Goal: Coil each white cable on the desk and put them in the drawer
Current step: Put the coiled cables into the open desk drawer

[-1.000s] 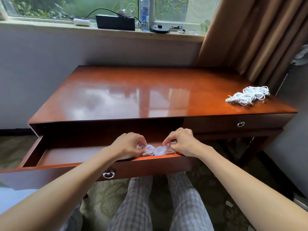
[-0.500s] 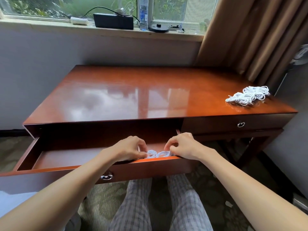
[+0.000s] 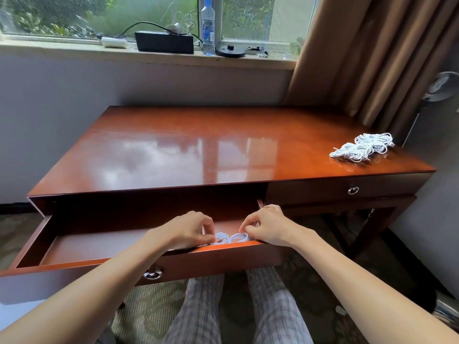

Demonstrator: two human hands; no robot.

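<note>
Down in the open drawer [image 3: 99, 244], the left hand [image 3: 188, 230] and right hand [image 3: 267, 227] curl their fingers onto the coiled white cables [image 3: 229, 238] lying just behind its front wall. They seem to pinch them, though the grip is partly hidden. A pile of white cables [image 3: 362, 147] sits at the far right of the tabletop [image 3: 198, 150].

Soft daylight from the window [image 3: 149, 18] glares across the desk [image 3: 198, 155]; edges bend.

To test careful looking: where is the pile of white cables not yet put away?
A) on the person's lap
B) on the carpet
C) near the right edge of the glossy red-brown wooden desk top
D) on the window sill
C: the pile of white cables lies on the glossy red-brown wooden desk top, near its right edge.
</note>
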